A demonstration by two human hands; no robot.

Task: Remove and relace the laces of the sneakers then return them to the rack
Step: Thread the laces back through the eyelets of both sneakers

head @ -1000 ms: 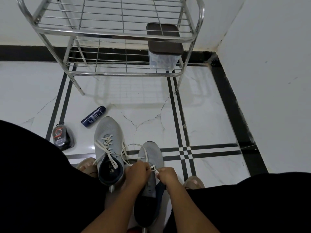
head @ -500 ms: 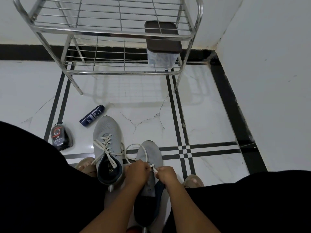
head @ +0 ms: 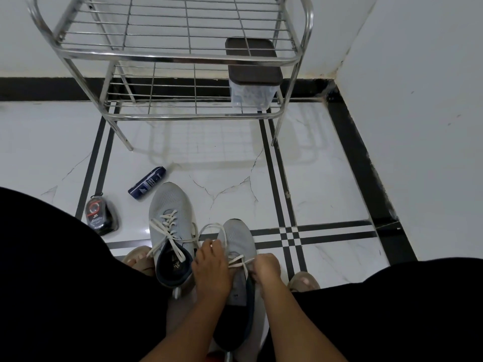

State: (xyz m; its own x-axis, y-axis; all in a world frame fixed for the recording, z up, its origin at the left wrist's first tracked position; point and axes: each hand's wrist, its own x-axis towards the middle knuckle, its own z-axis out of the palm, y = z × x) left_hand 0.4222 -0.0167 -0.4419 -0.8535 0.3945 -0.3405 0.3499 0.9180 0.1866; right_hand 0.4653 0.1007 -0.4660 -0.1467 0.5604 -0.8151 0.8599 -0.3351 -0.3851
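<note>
On the floor in front of the metal rack (head: pixel 167 58), the right sneaker (head: pixel 239 246) lies between both hands. The left hand (head: pixel 211 267) and right hand (head: pixel 265 267) each pinch its white lace (head: pixel 241 259). The laced left sneaker (head: pixel 171 231) sits just beside it, also short of the rack.
</note>
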